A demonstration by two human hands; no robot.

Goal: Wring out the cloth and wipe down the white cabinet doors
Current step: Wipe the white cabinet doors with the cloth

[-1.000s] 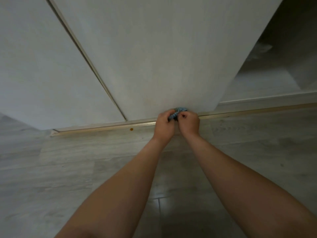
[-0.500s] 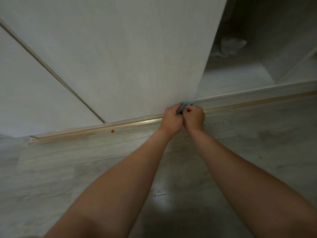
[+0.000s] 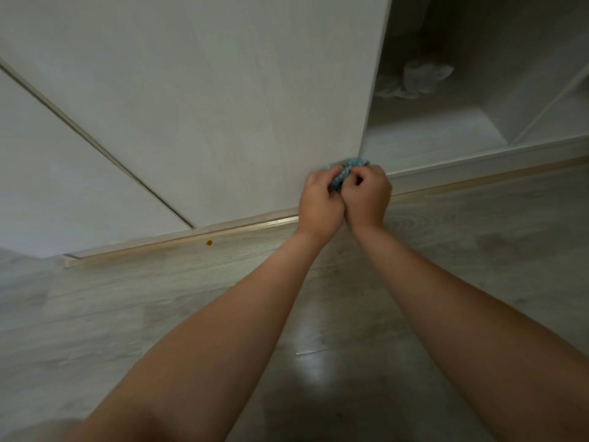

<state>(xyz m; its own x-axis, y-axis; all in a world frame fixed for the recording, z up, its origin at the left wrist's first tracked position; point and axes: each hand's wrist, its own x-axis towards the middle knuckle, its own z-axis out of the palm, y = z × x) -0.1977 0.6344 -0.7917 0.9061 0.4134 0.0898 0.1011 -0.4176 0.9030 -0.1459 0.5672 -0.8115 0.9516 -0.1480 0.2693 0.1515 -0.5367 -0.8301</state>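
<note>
A small blue cloth [image 3: 345, 169] is bunched and twisted between my two fists, low in front of the white cabinet door [image 3: 223, 106]. My left hand [image 3: 320, 205] grips its left part and my right hand [image 3: 368, 196] grips its right part, knuckles side by side. Only the cloth's upper twisted part shows above my fingers. The hands sit near the door's lower right corner, just above the metal floor track [image 3: 178, 239].
A second white door [image 3: 57, 173] lies to the left. To the right the cabinet stands open, with a crumpled pale bag [image 3: 417, 78] on its shelf. A small orange spot [image 3: 209, 242] marks the grey wooden floor [image 3: 127, 314] by the track.
Both hands, still holding the cloth, have shifted right along the door's bottom edge to its right corner. More of the open cabinet interior has come into view.
</note>
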